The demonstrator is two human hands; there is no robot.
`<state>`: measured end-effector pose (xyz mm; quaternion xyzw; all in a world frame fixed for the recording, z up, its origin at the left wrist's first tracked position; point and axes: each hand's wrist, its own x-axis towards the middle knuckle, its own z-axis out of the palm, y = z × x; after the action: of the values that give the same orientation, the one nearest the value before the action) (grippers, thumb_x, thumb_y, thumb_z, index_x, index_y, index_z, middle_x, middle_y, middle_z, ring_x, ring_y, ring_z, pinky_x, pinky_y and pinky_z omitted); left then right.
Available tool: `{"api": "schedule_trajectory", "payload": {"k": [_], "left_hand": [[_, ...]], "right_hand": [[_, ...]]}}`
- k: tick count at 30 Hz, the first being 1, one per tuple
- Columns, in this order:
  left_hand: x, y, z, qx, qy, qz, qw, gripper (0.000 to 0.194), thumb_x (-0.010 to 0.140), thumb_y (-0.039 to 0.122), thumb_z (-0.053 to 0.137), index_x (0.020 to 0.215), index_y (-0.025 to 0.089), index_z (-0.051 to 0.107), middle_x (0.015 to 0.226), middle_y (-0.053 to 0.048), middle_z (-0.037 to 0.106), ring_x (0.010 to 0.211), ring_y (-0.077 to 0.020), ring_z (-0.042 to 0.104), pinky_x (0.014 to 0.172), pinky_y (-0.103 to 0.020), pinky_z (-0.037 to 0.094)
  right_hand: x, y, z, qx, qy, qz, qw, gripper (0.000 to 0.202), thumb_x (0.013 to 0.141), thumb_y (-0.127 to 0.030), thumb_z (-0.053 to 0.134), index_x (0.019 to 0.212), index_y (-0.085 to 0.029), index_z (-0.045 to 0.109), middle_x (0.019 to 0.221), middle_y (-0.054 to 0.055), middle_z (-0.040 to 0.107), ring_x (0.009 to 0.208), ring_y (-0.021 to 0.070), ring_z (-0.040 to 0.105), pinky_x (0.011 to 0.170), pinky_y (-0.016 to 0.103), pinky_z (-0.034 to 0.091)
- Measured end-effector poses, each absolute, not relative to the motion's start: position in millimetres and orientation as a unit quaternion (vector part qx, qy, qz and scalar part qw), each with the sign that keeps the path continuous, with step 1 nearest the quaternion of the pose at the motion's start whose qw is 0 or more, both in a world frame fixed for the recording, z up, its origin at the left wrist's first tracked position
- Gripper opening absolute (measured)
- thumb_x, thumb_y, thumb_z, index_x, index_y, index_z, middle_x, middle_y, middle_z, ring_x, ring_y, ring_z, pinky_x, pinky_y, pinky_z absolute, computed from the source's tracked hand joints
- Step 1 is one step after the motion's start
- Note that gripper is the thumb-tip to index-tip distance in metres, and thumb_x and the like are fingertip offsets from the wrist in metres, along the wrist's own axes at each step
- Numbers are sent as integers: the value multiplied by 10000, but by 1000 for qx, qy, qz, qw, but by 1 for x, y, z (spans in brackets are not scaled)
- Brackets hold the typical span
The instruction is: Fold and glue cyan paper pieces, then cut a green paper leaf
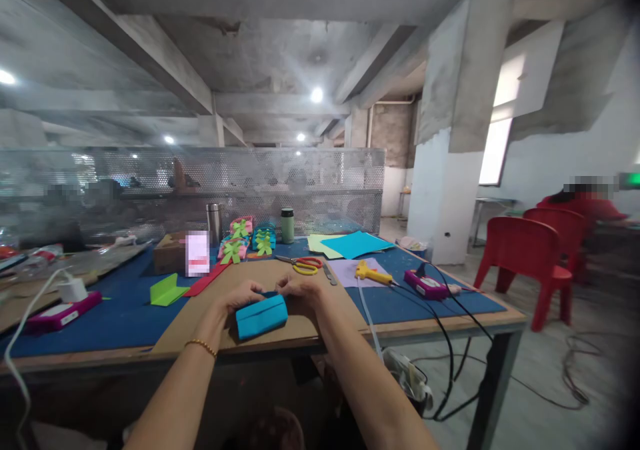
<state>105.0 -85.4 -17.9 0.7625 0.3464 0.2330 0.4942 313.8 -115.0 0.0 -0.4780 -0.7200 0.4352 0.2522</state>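
A big grey concrete room is holding a long desk (120,320) with a blue cover. One pair of orange-handled scissors (303,264), one yellow glue gun (374,275), two tall metal cups (215,223) and two red plastic chairs (530,258) are showing. One folded blue paper box (261,316) is lying on brown cardboard near the desk's front edge. The left hand (242,297) and right hand (301,287) are both pinching its top edge, each grip closed on it.

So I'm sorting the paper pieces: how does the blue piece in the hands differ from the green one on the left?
The blue piece is held by both hands on the cardboard; the green piece lies untouched on the blue mat. Blue looks bigger and boxier; green is a flatter fold. Both are folded.
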Motion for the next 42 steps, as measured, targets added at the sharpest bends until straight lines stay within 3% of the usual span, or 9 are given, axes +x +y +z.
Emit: {"api": "schedule_trajectory", "payload": {"k": [8,18,28,42], "left_hand": [[106,-96,-18,714,374,242,540,295,509,361,793,660,149,654,570,24,572,541,-120,460,537,-244,342],[105,-90,-26,737,363,251,511,292,556,376,757,635,156,582,558,38,495,535,-103,391,519,-229,274],[106,-104,-20,692,374,270,555,311,527,347,793,665,159,587,583,45,521,543,-105,437,525,-229,315],[104,-102,-21,712,365,274,534,316,543,378,782,671,157,596,588,45,507,557,-113,430,533,-237,307]], "right_hand": [[311,-111,-7,-472,-704,462,260,114,565,-114,589,534,-154,487,465,-87,385,477,60,349,474,203,227],[315,-106,-3,-476,-722,434,253,37,590,-123,631,596,-133,596,487,-71,471,489,63,391,480,190,255],[313,-107,-5,-469,-719,450,246,61,576,-134,619,576,-149,560,479,-68,473,482,77,429,468,191,298],[311,-109,-1,-473,-733,422,245,65,605,-127,600,568,-148,551,482,-67,457,496,75,401,475,197,264]]}}
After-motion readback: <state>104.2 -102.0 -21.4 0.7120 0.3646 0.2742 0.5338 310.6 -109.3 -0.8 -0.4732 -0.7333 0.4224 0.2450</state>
